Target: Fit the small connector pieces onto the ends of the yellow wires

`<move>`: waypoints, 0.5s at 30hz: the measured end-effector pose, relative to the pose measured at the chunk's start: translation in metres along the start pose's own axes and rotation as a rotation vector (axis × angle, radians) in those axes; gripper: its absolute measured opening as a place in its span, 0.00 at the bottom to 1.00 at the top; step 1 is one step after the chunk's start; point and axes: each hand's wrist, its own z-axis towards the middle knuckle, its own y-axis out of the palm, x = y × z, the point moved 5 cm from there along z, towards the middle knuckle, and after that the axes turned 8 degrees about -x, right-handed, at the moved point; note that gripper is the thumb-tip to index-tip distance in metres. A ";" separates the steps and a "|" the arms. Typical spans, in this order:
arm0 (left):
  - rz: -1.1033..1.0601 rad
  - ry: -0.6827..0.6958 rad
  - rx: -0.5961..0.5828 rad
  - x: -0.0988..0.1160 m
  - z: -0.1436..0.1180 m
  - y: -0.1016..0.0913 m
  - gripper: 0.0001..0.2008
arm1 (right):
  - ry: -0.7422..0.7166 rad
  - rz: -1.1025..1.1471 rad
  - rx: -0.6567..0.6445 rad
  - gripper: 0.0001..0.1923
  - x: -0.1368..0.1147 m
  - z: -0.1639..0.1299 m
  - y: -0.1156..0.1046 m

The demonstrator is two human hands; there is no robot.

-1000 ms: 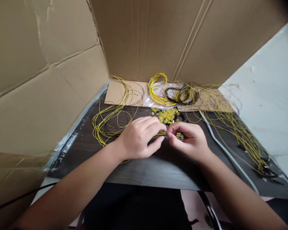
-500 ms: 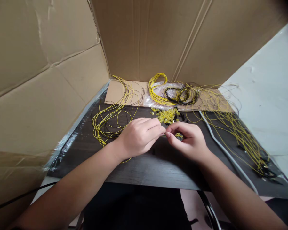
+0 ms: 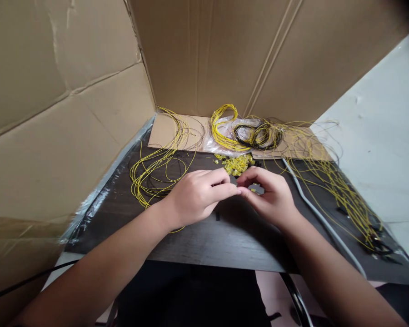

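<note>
My left hand (image 3: 202, 193) and my right hand (image 3: 267, 193) meet at the fingertips over the dark tabletop (image 3: 204, 243). Both are closed in a pinch, thumb against fingers. Whatever sits between the fingertips is too small and covered to make out. Just beyond them lies a pile of small clear-yellow pieces (image 3: 237, 164), with small black bits beside it that my right hand partly covers. Thin yellow wires (image 3: 146, 175) lie in loose loops left of my left hand, some passing behind it.
A yellow wire coil (image 3: 221, 136) and a black wire coil (image 3: 259, 136) rest on plastic at the back. Many yellow wires (image 3: 341, 190) spread along the right side, near a grey cable (image 3: 310, 204). Cardboard walls (image 3: 225, 54) stand behind and at left.
The fingertips have shifted slightly, with the left index finger now straighter and touching the right thumb. A small black piece on the table below the hands shows more clearly. Wires and pile stay put.
</note>
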 end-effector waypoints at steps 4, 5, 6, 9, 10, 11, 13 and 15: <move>-0.011 0.006 -0.037 0.000 0.001 0.002 0.09 | 0.030 0.071 -0.017 0.13 0.006 0.002 0.000; -0.023 -0.010 -0.046 -0.002 0.001 0.003 0.08 | 0.049 0.090 -0.014 0.14 0.009 0.003 -0.001; -0.038 -0.028 -0.046 -0.004 0.001 0.003 0.08 | 0.074 0.101 0.001 0.15 0.012 0.003 -0.003; -0.051 -0.071 -0.006 -0.011 0.001 0.003 0.08 | 0.176 0.063 0.156 0.15 0.025 0.002 -0.023; -0.038 -0.077 0.007 -0.013 0.000 0.003 0.08 | 0.219 0.026 0.230 0.14 0.030 0.001 -0.033; -0.021 -0.080 0.013 -0.014 0.000 0.003 0.08 | 0.262 -0.024 0.290 0.14 0.034 -0.001 -0.045; 0.010 -0.083 0.009 -0.016 -0.001 0.004 0.08 | 0.340 -0.181 0.320 0.13 0.043 -0.004 -0.064; 0.029 -0.083 -0.004 -0.016 -0.001 0.005 0.08 | 0.387 -0.389 0.217 0.11 0.050 -0.005 -0.077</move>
